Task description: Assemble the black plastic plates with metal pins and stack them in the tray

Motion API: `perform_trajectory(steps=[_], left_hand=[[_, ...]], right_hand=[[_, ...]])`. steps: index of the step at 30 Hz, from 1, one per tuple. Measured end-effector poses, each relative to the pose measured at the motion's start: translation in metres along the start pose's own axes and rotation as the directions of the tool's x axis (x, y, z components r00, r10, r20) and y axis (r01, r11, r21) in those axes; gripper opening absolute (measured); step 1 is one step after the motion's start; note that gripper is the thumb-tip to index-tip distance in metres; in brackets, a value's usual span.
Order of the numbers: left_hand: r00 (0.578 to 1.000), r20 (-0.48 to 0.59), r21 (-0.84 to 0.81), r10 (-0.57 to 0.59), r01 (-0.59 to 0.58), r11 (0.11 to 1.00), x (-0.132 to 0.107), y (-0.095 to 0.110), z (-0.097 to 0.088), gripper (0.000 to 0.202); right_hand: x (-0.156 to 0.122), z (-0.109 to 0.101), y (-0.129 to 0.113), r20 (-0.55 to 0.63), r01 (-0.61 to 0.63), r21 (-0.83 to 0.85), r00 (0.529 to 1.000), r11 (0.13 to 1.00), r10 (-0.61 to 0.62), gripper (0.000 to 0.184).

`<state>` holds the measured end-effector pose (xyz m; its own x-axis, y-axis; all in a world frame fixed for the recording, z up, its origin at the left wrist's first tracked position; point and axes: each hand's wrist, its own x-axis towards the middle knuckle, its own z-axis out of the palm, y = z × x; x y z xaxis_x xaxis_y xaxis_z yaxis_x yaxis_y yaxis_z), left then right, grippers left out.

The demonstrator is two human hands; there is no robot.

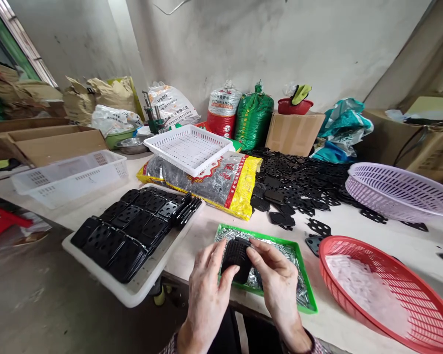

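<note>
A black ribbed plastic plate (237, 259) with rounded corners is held up between my two hands. My left hand (207, 284) grips its left side, thumb across the lower face. At its upper right edge, my right hand (275, 275) pinches with thumb and fingers; whether a small part is also between those fingertips is hidden. Just beneath both hands lies a green tray (307, 282) full of metal pins or screws (280, 248). To the left, a white tray (133, 295) carries stacked black plates (129, 226) with holes.
Small translucent white pieces (365, 290) fill part of a red basket (387, 246) at right. Behind are a heap of black plates (299, 182), a purple basket (398, 196), and a white basket (190, 147) on a yellow-edged sack (239, 187). A clear bin (74, 179) stands far left.
</note>
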<state>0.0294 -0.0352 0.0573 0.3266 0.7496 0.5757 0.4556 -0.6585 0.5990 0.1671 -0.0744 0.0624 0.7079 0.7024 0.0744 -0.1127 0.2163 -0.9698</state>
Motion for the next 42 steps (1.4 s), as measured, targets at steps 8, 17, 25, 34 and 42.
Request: perform_trajectory(steps=[8, 17, 25, 34, 42], left_hand=[[0.991, -0.008, -0.133, -0.134, 0.132, 0.982, 0.004, -0.002, -0.014, 0.032], [0.953, 0.115, -0.352, -0.281, 0.304, 0.885, 0.005, -0.011, -0.042, 0.032], [0.992, -0.083, -0.049, -0.098, 0.094, 0.994, 0.006, -0.044, -0.073, 0.014], [0.994, -0.105, 0.245, 0.002, 0.024, 0.969, 0.046, -0.093, -0.104, 0.013], [0.994, -0.043, 0.274, -0.102, 0.110, 0.955, 0.042, -0.116, -0.091, 0.019]], right_hand=[[0.000, 0.013, 0.008, 0.015, 0.070, -0.045, 0.998, 0.997, -0.069, 0.029], [0.005, 0.015, 0.001, 0.353, 0.313, -0.126, 0.901, 0.941, -0.252, 0.012], [0.028, 0.069, -0.004, 0.710, 0.608, -0.148, 0.614, 0.780, -0.344, 0.013], [0.067, 0.151, 0.005, 0.882, 0.841, -0.185, 0.370, 0.508, -0.292, 0.011], [0.076, 0.160, 0.031, 0.945, 0.913, -0.174, 0.260, 0.369, -0.199, 0.019]])
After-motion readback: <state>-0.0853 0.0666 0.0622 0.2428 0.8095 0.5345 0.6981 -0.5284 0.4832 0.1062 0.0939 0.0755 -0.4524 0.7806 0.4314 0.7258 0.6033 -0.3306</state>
